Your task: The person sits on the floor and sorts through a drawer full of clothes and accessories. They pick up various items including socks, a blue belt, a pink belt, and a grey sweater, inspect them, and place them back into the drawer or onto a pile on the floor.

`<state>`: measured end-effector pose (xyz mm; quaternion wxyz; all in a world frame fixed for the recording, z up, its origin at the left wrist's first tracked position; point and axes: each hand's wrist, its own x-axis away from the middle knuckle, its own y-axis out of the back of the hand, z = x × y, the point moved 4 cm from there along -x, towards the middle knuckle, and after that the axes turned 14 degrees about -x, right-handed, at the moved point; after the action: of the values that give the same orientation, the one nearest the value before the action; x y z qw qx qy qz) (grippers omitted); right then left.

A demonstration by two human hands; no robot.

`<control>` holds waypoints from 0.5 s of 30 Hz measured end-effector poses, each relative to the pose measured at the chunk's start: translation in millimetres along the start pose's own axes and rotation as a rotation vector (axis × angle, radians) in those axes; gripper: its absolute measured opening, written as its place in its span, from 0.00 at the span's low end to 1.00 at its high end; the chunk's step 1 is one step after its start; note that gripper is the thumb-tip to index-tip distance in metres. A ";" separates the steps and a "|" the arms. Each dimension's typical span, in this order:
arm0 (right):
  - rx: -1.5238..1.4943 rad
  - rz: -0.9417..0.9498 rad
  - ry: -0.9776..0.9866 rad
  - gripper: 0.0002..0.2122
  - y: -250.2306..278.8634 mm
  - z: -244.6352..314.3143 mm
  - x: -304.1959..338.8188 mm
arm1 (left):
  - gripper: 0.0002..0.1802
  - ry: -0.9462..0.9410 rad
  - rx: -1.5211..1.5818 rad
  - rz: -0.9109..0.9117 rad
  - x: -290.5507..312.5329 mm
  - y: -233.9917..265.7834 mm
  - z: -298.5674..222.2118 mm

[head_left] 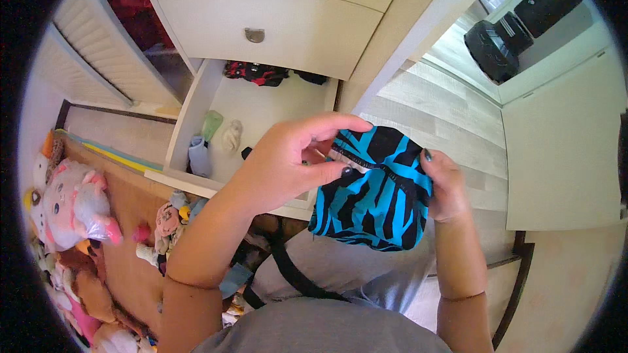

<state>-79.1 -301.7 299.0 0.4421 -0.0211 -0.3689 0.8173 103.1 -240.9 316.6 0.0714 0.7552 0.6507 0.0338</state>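
In the head view, the one view we have, we see a folded blue-and-black patterned cloth (pixel 373 206) held up in both hands, above the person's lap and just beyond the front of an open drawer (pixel 261 99). The left hand (pixel 288 153) pinches the cloth's upper left edge, thumb on the near side and forefinger along the top; we judge that this keeps the folded layers and the dark seam from slipping apart. The right hand (pixel 449 189) has its grip closed on the opposite edge, thumb in front and the other fingers mostly hidden behind, probably so that the soft bundle stays square instead of sagging. Inside the drawer, a red-and-black garment (pixel 258 73) lies against the back, while a green piece (pixel 211 124), a pale blue roll (pixel 199 155) and a whitish bunch (pixel 232 136) sit toward the left side; we take that spacing as a way to keep small pieces apart. Plush toys (pixel 77 206) lie on the left, well apart from the hands.
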 end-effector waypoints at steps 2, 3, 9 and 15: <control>-0.071 0.067 -0.013 0.14 -6.9 2.2 -5.7 | 0.25 0.013 -0.019 -0.046 0.8 3.7 2.5; -0.040 0.061 0.008 0.14 -7.1 1.9 -8.8 | 0.24 -0.007 0.022 -0.060 0.2 5.2 4.4; 0.550 0.184 0.671 0.25 -15.5 15.4 1.8 | 0.29 -0.141 0.302 0.023 -7.5 -27.2 -5.9; 1.007 0.052 0.715 0.15 -0.3 22.9 34.7 | 0.29 -0.103 0.085 0.022 -19.6 -55.1 -28.5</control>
<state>-108.3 -289.4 326.1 0.4740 -0.0914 0.2336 0.8440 42.1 -250.5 337.3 0.0721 0.7656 0.6385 -0.0319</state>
